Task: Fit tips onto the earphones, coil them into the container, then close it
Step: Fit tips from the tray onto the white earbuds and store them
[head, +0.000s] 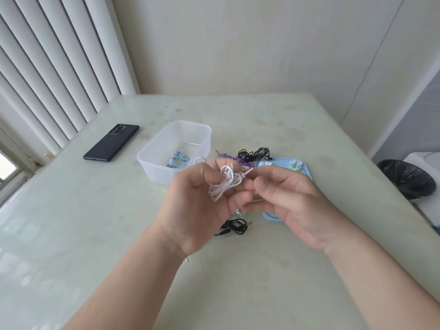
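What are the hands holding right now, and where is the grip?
The coiled white earphones. The left hand grips the bundle round its middle; the right hand pinches its end beside the plug, exact contact hidden.

We've got open tabletop (78, 234) on the near left and along the far edge, with room to pass. Dead ahead it crowds: the open container (152, 166), purple earphones (225, 156) and black earphones (253, 154) beside it, then the blue tray (270, 216). A black cable (234, 228) lies nearer, and the phone (111, 143) sits far left.
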Motion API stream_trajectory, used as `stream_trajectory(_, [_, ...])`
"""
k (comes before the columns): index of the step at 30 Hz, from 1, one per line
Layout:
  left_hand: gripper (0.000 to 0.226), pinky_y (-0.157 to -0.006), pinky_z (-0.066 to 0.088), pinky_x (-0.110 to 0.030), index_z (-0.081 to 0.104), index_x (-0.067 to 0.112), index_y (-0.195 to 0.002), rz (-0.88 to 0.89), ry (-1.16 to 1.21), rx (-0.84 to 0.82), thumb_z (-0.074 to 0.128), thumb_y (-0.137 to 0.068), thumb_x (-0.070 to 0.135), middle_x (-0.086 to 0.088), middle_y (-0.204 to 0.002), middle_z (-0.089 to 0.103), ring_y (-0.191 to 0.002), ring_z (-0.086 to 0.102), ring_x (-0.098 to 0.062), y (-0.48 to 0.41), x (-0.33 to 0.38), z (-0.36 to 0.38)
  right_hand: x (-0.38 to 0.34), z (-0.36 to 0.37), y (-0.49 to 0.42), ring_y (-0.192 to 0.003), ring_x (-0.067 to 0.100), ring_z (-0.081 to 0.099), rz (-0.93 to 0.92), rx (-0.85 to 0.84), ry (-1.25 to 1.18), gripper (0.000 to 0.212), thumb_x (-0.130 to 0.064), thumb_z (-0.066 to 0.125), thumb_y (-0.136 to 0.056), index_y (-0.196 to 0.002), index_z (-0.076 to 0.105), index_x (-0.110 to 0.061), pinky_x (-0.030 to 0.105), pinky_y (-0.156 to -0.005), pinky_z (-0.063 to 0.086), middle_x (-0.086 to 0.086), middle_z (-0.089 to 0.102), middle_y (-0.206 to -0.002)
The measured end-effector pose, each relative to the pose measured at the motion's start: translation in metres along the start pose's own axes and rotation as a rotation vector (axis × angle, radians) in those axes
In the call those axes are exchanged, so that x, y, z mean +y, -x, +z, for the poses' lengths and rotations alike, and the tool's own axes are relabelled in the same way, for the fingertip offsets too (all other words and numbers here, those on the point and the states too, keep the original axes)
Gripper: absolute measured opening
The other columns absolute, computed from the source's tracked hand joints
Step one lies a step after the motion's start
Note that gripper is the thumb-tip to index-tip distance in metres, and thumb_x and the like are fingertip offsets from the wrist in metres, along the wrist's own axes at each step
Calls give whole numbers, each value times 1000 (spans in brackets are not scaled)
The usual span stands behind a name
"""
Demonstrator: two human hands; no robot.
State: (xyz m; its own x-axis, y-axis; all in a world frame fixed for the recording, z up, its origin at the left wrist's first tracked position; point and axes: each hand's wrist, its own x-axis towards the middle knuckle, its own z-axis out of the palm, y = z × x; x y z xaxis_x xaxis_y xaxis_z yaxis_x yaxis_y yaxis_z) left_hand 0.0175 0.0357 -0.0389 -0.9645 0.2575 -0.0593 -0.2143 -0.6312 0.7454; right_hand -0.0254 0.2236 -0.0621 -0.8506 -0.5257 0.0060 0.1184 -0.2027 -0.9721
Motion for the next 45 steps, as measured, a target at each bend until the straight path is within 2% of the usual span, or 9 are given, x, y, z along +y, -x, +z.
stream_trajectory(3, [9, -69, 56, -26, 58, 14, -83, 56, 1, 11, 66, -80, 10, -11, -81, 66, -77, 65, -24, 3, 2, -2, 1, 2, 0, -87, 37, 70, 11, -15, -47, 31, -14, 64, -90, -117, 70, -2, 40, -75, 59, 23, 69, -99])
stream_trajectory(10, [36, -61, 54, -19, 47, 22, -74, 60, -31, 89, 67, -84, -7, -5, -71, 62, -65, 62, -16, 0, -4, -8, 5, 7, 0, -90, 34, 70, 9, 28, -54, 29, -9, 73, -87, -113, 69, 3, 40, -80, 59, 26, 70, -103])
stream_trajectory(14, [22, -71, 59, -23, 60, 15, -88, 45, 63, 19, 55, -80, -5, -1, -79, 53, -76, 67, -18, 2, -5, -6, 6, 14, 2, -97, 27, 71, -16, -6, -71, 29, -12, 69, -84, -113, 72, -7, 46, -91, 59, 11, 74, -102])
stream_trajectory(17, [43, -68, 59, -26, 65, 7, -112, 35, 74, -9, 48, -74, -6, -3, -79, 53, -74, 65, -21, 2, -6, -9, 5, 16, 2, -92, 25, 71, -51, 5, -125, 27, -8, 67, -84, -110, 71, -2, 39, -88, 59, 14, 74, -102])
stream_trajectory(21, [53, -62, 56, -26, 72, 4, -110, 30, 29, -30, 41, -70, -11, -6, -77, 53, -68, 61, -21, 0, -9, -9, 5, 16, 2, -80, 27, 71, -60, 15, -124, 24, 0, 59, -93, -115, 63, 8, 34, -83, 58, 18, 72, -93])
stream_trajectory(26, [44, -51, 45, -27, 72, 2, -111, 126, -279, 147, 40, -88, -16, -9, -87, 57, -63, 59, -22, -3, -13, -10, 2, 11, -1, -74, 27, 65, -73, 112, -44, 28, -8, 69, -85, -110, 67, 5, 35, -68, 55, 18, 67, -84])
stream_trajectory(33, [7, -46, 43, -20, 78, 12, -96, 313, -809, 256, 77, -92, 17, -4, -65, 66, -49, 57, -12, 2, -18, -6, 3, 8, -1, -69, 21, 65, -17, 133, -22, 19, 2, 66, -89, -107, 72, 5, 28, -63, 56, 14, 69, -81])
stream_trajectory(39, [11, -46, 43, -12, 71, 10, -89, 265, -881, 267, 75, -94, 19, -17, -76, 73, -54, 63, -15, 5, -14, -7, -2, 8, 0, -65, 20, 64, 5, 156, -51, 33, -9, 71, -79, -108, 71, 7, 28, -59, 57, 18, 74, -88])
stream_trajectory(45, [18, -50, 48, -15, 70, 15, -111, 300, -826, 237, 73, -95, 8, -8, -81, 72, -60, 66, -16, 3, -17, -8, -3, 10, 0, -60, 23, 65, 39, 214, -34, 34, -14, 76, -75, -104, 72, 3, 29, -55, 57, 19, 69, -81])
